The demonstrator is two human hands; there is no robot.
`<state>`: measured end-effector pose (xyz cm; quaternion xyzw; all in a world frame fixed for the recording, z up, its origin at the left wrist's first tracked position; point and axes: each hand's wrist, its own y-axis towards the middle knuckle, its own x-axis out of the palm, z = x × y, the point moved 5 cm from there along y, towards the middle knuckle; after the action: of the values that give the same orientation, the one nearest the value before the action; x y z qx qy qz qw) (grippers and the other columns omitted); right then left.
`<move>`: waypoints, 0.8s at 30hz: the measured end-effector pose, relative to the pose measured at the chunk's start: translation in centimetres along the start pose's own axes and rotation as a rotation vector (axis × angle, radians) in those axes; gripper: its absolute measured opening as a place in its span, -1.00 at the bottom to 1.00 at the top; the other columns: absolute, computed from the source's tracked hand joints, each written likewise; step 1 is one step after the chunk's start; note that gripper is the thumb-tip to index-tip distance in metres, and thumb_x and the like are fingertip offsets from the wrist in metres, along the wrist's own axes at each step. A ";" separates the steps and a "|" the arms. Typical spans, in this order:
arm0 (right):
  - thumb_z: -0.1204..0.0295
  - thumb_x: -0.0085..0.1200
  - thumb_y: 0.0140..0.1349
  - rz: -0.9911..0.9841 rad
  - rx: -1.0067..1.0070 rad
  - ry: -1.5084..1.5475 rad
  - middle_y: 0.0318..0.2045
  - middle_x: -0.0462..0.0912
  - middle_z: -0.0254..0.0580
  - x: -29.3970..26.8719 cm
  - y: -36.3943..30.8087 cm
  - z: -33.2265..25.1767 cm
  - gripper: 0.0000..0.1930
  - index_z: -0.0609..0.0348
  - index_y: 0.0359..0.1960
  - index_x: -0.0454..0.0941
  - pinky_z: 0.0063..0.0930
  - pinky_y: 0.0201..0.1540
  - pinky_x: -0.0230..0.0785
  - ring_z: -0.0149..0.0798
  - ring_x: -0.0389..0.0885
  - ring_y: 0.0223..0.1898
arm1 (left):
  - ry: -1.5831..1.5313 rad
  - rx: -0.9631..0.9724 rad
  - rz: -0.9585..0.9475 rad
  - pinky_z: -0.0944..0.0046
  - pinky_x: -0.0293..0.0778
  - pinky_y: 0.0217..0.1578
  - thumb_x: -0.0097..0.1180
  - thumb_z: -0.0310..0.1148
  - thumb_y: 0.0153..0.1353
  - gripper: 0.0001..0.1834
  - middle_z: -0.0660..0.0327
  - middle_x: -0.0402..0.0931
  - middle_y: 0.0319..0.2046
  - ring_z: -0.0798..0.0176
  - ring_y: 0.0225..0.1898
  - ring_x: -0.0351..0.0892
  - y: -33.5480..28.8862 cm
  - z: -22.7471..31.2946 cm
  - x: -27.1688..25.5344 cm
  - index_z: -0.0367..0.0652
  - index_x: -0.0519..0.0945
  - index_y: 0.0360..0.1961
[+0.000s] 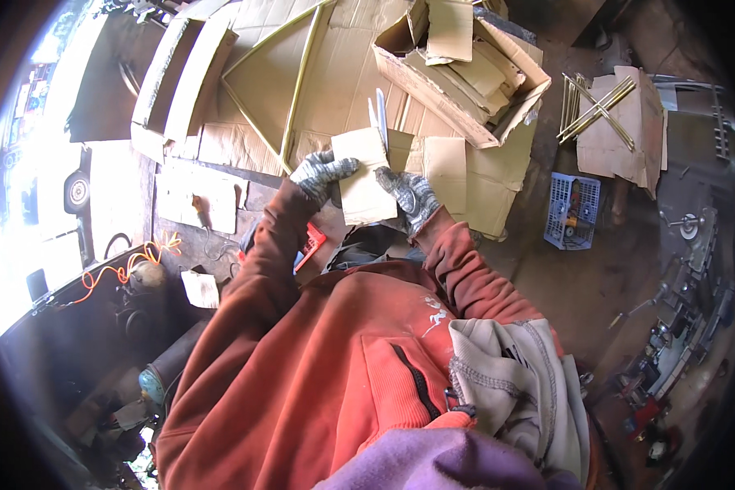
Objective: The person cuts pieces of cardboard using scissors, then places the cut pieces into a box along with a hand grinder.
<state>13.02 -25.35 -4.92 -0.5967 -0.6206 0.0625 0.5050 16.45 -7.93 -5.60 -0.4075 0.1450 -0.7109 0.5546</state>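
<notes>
The cardboard piece (363, 175) is positioned near-left of the open carton (433, 96). Its left edge is pinched by the left hand (322, 174), fingers closed; its right edge, by the right hand (412, 198), fingers curled. Whether the blades (382, 118) are gripped cannot be told.

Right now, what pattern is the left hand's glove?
Left glove: mottled grey and white, best in the head view.

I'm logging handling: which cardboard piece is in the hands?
The tan rectangular cardboard sheet between the gray-gloved left hand and gray-gloved right hand; others, including those in the brown cardboard box, lie unheld.
</notes>
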 end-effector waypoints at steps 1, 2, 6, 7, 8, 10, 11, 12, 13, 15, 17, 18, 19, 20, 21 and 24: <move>0.27 0.24 0.21 -0.001 -0.035 -0.002 -0.63 0.55 -0.37 0.0 0.9 0.2 -0.77 0.19 -0.41 0.60 -0.56 -0.65 0.26 -0.47 0.42 -0.69 | -0.039 0.027 0.038 0.30 0.56 -0.16 0.26 -0.46 0.13 -0.71 0.15 0.65 -0.26 0.27 -0.24 0.65 -1.1 0.3 1.1 -0.31 0.59 -0.11; 0.26 0.24 0.20 -0.019 -0.054 -0.059 -0.63 0.56 -0.37 -0.4 1.4 0.4 -0.76 0.19 -0.42 0.59 -0.55 -0.65 0.25 -0.48 0.41 -0.68 | -0.087 0.037 0.043 0.30 0.55 -0.17 0.26 -0.46 0.12 -0.72 0.15 0.65 -0.26 0.27 -0.24 0.65 -0.9 0.0 1.0 -0.31 0.60 -0.12; 0.21 0.26 0.17 -0.052 0.041 -0.249 -0.64 0.55 -0.35 -0.6 0.4 0.4 -0.72 0.21 -0.42 0.60 -0.49 -0.69 0.23 -0.48 0.40 -0.70 | -0.245 0.106 0.074 0.25 0.54 -0.10 0.23 -0.54 0.11 -0.74 0.14 0.64 -0.25 0.23 -0.19 0.64 -0.3 -0.9 -1.7 -0.32 0.60 -0.14; 0.20 0.26 0.17 -0.110 -0.063 -0.451 -0.68 0.52 -0.31 -0.6 0.3 -0.6 -0.70 0.22 -0.43 0.60 -0.46 -0.73 0.21 -0.45 0.39 -0.74 | -0.305 0.154 0.112 0.24 0.54 -0.10 0.22 -0.55 0.11 -0.74 0.14 0.64 -0.25 0.22 -0.19 0.64 0.0 -0.6 -2.3 -0.32 0.60 -0.14; 0.18 0.26 0.17 -0.150 -0.178 -0.646 -0.72 0.49 -0.28 -0.5 0.1 -1.4 -0.68 0.23 -0.45 0.60 -0.44 -0.77 0.20 -0.42 0.38 -0.79 | -0.363 0.202 0.150 0.22 0.55 -0.10 0.21 -0.56 0.12 -0.75 0.14 0.63 -0.24 0.21 -0.19 0.64 0.1 -0.3 -2.8 -0.32 0.60 -0.13; 0.17 0.25 0.17 -0.087 0.101 -0.523 -0.77 0.44 -0.27 -1.1 0.0 -0.8 -0.66 0.24 -0.48 0.59 -0.42 -0.79 0.19 -0.38 0.36 -0.83 | -0.430 0.314 0.280 0.19 0.62 -0.30 0.21 -0.48 0.16 -0.77 0.16 0.63 -0.35 0.23 -0.34 0.66 -0.1 0.8 -2.9 -0.27 0.59 -0.14; 0.15 0.23 0.18 -0.109 0.078 -0.590 -0.78 0.44 -0.24 -1.0 -0.6 -1.3 -0.65 0.26 -0.42 0.60 -0.41 -0.80 0.21 -0.33 0.39 -0.84 | -0.281 0.309 0.343 0.22 0.61 -0.42 0.23 -0.43 0.16 -0.76 0.18 0.62 -0.42 0.26 -0.46 0.63 0.7 0.4 -4.5 -0.26 0.59 -0.15; 0.09 0.20 0.20 -0.181 0.117 -0.528 -0.76 0.48 -0.21 -1.9 0.0 -0.2 -0.60 0.27 -0.31 0.60 -0.39 -0.79 0.24 -0.31 0.42 -0.82 | -0.131 0.302 0.405 0.25 0.60 -0.55 0.25 -0.38 0.16 -0.75 0.20 0.61 -0.50 0.28 -0.58 0.60 1.4 0.1 -6.0 -0.25 0.59 -0.16; 0.04 0.16 0.21 -0.168 0.205 -0.396 -0.75 0.50 -0.20 -2.0 -0.5 -0.1 -0.56 0.27 -0.29 0.59 -0.42 -0.77 0.26 -0.31 0.45 -0.80 | -0.053 0.280 0.481 0.30 0.52 -0.71 0.28 -0.30 0.14 -0.71 0.23 0.57 -0.61 0.34 -0.72 0.52 1.4 0.7 -5.2 -0.24 0.60 -0.17; -0.01 0.10 0.23 -0.220 0.217 -0.356 -0.72 0.53 -0.20 -1.9 -2.2 -0.8 -0.53 0.26 -0.27 0.57 -0.46 -0.73 0.28 -0.33 0.48 -0.76 | 0.090 0.222 0.462 0.32 0.51 -0.69 0.30 -0.29 0.13 -0.70 0.19 0.60 -0.52 0.29 -0.66 0.56 1.3 1.3 -4.2 -0.23 0.61 -0.17; -0.04 0.06 0.24 -0.348 0.066 -0.526 -0.70 0.56 -0.20 -2.3 -4.2 -1.8 -0.52 0.23 -0.30 0.57 -0.49 -0.70 0.28 -0.36 0.49 -0.73 | 0.150 0.137 0.306 0.29 0.55 -0.56 0.32 -0.28 0.10 -0.67 0.17 0.63 -0.43 0.26 -0.54 0.61 1.2 1.3 -2.8 -0.25 0.62 -0.16; -0.04 0.04 0.24 -0.354 0.108 -0.497 -0.69 0.58 -0.21 -3.1 -4.7 -1.6 -0.53 0.21 -0.34 0.56 -0.54 -0.68 0.28 -0.40 0.48 -0.72 | 0.141 0.078 0.195 0.26 0.58 -0.47 0.34 -0.27 0.09 -0.65 0.17 0.64 -0.38 0.24 -0.46 0.64 1.3 0.9 -1.6 -0.26 0.62 -0.15; -0.04 0.04 0.24 -0.346 0.058 -0.502 -0.69 0.58 -0.23 -4.3 -5.4 -1.2 -0.53 0.21 -0.34 0.56 -0.54 -0.68 0.27 -0.40 0.48 -0.72 | 0.239 0.070 0.138 0.19 0.56 -0.25 0.33 -0.24 0.10 -0.64 0.23 0.65 -0.33 0.28 -0.29 0.65 1.7 0.0 -0.9 -0.27 0.64 -0.15; -0.04 0.04 0.24 -0.341 0.004 -0.509 -0.70 0.57 -0.25 -5.4 -6.1 -1.2 -0.53 0.20 -0.35 0.56 -0.54 -0.68 0.27 -0.40 0.47 -0.73 | 0.329 0.114 0.118 0.15 0.51 -0.14 0.33 -0.12 0.07 -0.57 0.17 0.66 -0.32 0.18 -0.25 0.64 2.0 -1.0 0.4 -0.23 0.65 -0.15; 0.01 0.07 0.25 -0.336 0.028 -0.574 -0.69 0.57 -0.25 -6.8 -6.7 -1.3 -0.56 0.22 -0.35 0.56 -0.54 -0.68 0.28 -0.39 0.47 -0.73 | 0.593 0.114 0.224 0.23 0.49 -0.11 0.32 -0.15 0.08 -0.56 0.15 0.66 -0.29 0.19 -0.24 0.64 3.4 -2.7 0.3 -0.29 0.64 -0.14; 0.19 0.13 0.25 -0.218 0.079 -0.634 -0.67 0.56 -0.26 -9.5 -8.9 -1.7 -0.69 0.24 -0.33 0.55 -0.51 -0.66 0.31 -0.36 0.48 -0.72 | 1.435 0.214 0.676 0.30 0.49 -0.10 0.38 -0.15 -0.02 -0.45 0.01 0.65 -0.24 0.10 -0.22 0.65 3.0 -1.2 6.3 -0.37 0.60 -0.11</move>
<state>6.04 -36.34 -3.30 -0.4576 -0.8039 0.2148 0.3134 17.21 -14.93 -5.68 0.2709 0.5131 -0.6030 0.5475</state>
